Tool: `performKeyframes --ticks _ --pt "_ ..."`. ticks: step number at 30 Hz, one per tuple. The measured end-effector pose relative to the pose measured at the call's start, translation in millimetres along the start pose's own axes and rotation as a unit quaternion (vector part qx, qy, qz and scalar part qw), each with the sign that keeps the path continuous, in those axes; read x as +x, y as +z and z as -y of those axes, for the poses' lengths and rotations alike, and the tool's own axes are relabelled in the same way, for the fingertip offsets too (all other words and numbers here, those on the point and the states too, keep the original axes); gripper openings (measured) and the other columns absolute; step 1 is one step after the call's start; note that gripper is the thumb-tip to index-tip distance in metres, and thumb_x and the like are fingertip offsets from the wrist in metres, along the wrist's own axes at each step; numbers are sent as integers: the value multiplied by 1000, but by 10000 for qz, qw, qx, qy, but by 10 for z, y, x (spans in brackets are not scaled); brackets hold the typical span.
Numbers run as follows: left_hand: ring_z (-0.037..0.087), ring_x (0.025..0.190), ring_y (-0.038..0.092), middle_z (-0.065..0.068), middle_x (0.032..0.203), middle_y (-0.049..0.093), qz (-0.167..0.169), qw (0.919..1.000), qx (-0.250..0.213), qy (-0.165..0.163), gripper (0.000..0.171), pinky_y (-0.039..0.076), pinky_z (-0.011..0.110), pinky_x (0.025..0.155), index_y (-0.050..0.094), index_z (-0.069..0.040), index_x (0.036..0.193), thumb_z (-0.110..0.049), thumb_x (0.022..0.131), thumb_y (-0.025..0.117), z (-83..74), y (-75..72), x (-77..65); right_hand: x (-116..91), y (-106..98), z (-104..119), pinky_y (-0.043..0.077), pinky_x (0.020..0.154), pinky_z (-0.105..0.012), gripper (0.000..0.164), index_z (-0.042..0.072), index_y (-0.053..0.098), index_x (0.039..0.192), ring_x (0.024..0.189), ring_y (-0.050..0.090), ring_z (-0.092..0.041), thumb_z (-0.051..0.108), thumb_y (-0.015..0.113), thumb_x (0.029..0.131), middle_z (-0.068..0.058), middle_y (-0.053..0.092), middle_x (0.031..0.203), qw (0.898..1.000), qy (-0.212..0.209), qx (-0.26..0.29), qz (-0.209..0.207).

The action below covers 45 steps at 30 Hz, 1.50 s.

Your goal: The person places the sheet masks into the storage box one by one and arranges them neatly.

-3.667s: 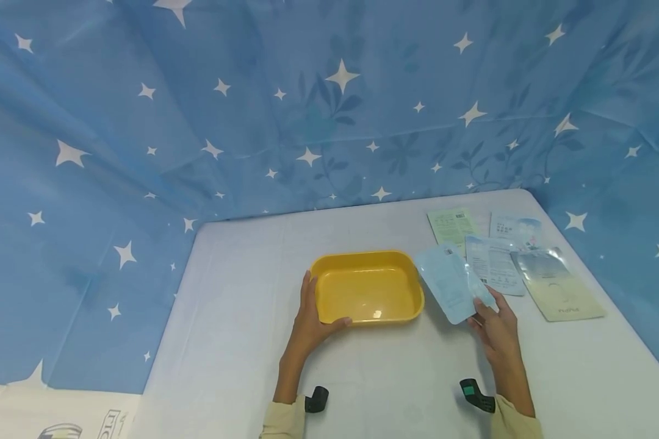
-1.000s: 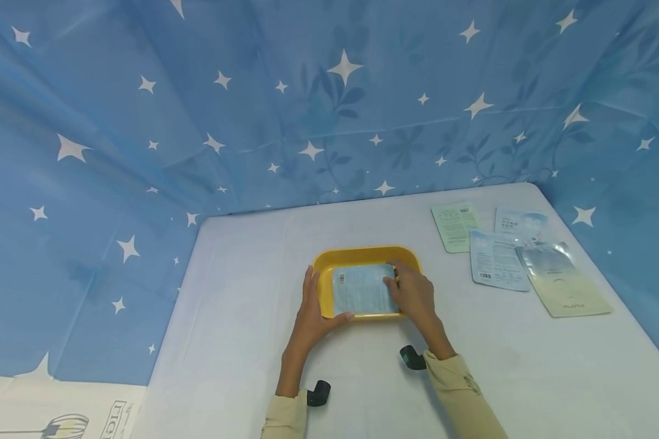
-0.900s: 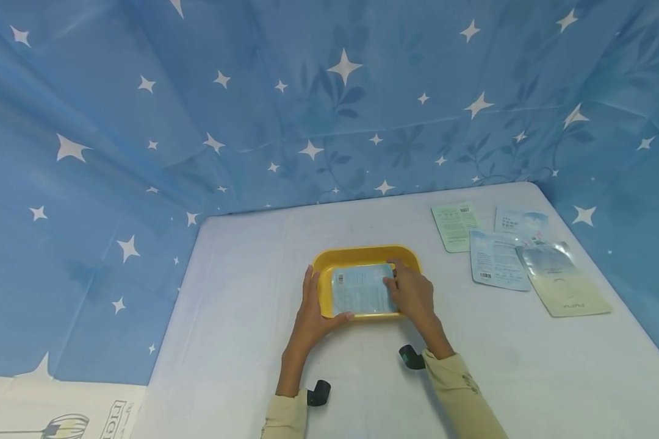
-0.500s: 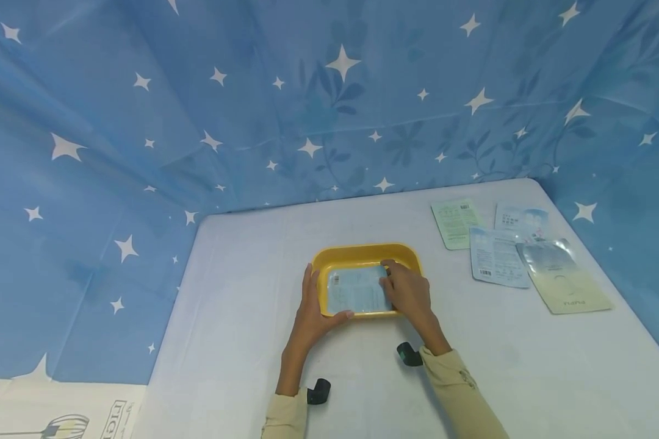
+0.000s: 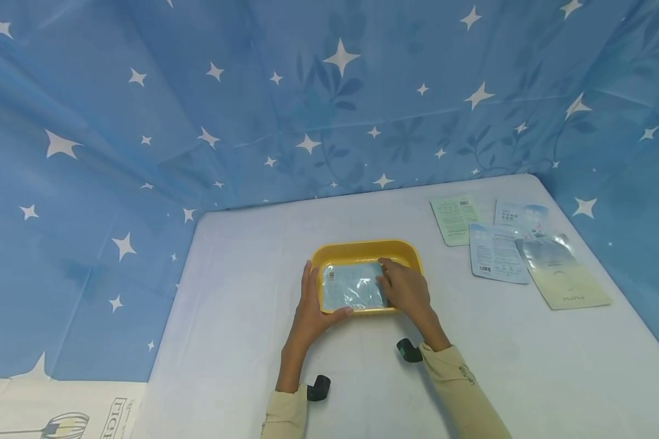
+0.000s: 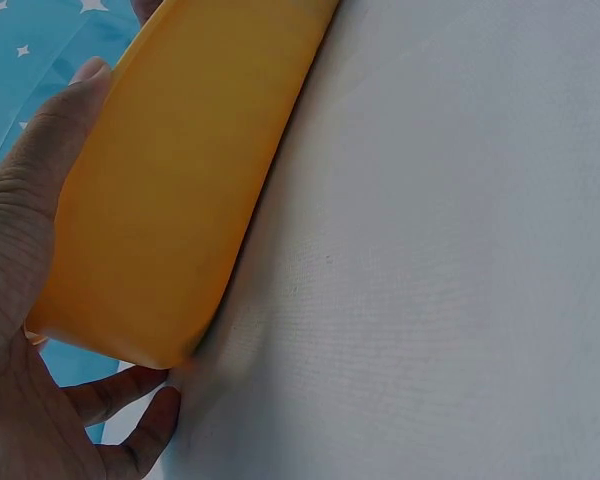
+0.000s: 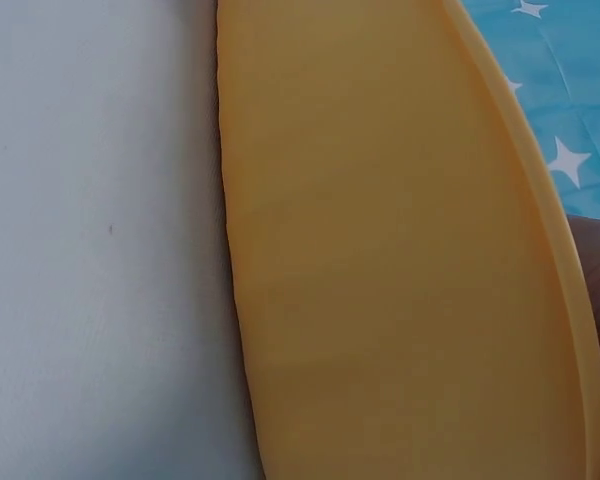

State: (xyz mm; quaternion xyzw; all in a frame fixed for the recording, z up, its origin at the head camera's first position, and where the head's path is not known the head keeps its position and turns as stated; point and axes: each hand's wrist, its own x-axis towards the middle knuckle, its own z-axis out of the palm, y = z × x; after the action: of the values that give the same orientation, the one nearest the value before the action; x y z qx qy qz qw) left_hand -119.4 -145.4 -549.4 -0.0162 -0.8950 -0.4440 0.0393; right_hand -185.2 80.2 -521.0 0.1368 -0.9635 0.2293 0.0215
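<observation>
A yellow plastic tray [image 5: 365, 249] stands on the white-covered table, a light blue sheet mask packet [image 5: 348, 289] lying flat inside it toward the left. My left hand [image 5: 310, 312] grips the tray's front left corner, fingers along the left side and thumb on the front rim. In the left wrist view, that hand [image 6: 20, 260] wraps the tray's end. My right hand [image 5: 409, 291] reaches over the tray's right side and holds the packet's right end, covering that edge. The tray wall [image 7: 400, 250] fills much of the right wrist view and hides most of the fingers there.
To the right on the table lie a green packet [image 5: 453, 219], a pale blue packet [image 5: 496, 253], another blue one [image 5: 518, 216] and a silver-and-cream packet [image 5: 565, 280], some overlapping. A blue star-patterned curtain [image 5: 252, 110] borders the table at back and sides.
The right hand has brought the blue packet from the right of the tray down into it, then shifted it left inside. The left hand keeps its grip on the tray.
</observation>
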Motion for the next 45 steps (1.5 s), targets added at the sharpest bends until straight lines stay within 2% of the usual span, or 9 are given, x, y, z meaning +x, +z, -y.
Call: performKeyframes --ticks 4,7,14,24,31,37,45 --pt "26 147 27 -4 166 -3 23 10000 51 -5 121 42 52 106 14 -19 157 -57 66 84 -3 -2 4 -3 13 -8 47 55 -30 41 6 64 125 69 60 -18 23 71 89 -7 73 99 10000 -33 9 -14" --pt "28 148 26 -4 166 -3 17 10000 39 52 120 42 53 106 14 -18 157 -56 67 84 -3 -3 2 -6 21 -13 42 53 -28 41 5 63 126 64 53 -16 23 70 90 -6 69 92 10000 -17 10 15" --pt "28 148 25 -6 166 -4 47 10000 -33 -25 119 41 53 106 13 -20 157 -56 68 83 -6 0 -8 -22 25 -19 40 52 -28 41 5 63 126 64 50 -17 23 69 91 -9 67 96 10000 -48 -1 -57" --pt "29 147 26 -5 166 -4 56 9999 -20 -133 119 42 55 105 13 -22 157 -56 68 83 -29 2 -25 -25 33 -11 33 48 -26 42 5 61 128 56 45 -15 26 68 92 -3 55 71 9998 -2 -160 134" --pt "29 148 24 -2 166 -3 53 9999 54 -90 119 41 55 106 13 -21 157 -57 68 83 -30 6 -13 -18 62 -30 33 46 -25 42 4 61 128 55 46 -14 25 68 92 -7 63 85 9997 -21 -231 31" --pt "30 147 28 -1 166 -2 9 10000 49 17 119 43 55 103 13 -19 157 -55 68 84 -13 14 -8 -16 82 -37 32 46 -25 39 6 63 125 53 44 -13 27 67 92 -1 55 69 9997 -44 -222 -51" --pt "29 148 26 0 166 -2 -5 10000 68 13 119 43 55 104 13 -20 157 -57 68 83 8 28 -4 -18 97 -54 32 45 -25 38 6 64 123 52 43 -13 28 67 93 0 52 67 9996 -76 -266 20"
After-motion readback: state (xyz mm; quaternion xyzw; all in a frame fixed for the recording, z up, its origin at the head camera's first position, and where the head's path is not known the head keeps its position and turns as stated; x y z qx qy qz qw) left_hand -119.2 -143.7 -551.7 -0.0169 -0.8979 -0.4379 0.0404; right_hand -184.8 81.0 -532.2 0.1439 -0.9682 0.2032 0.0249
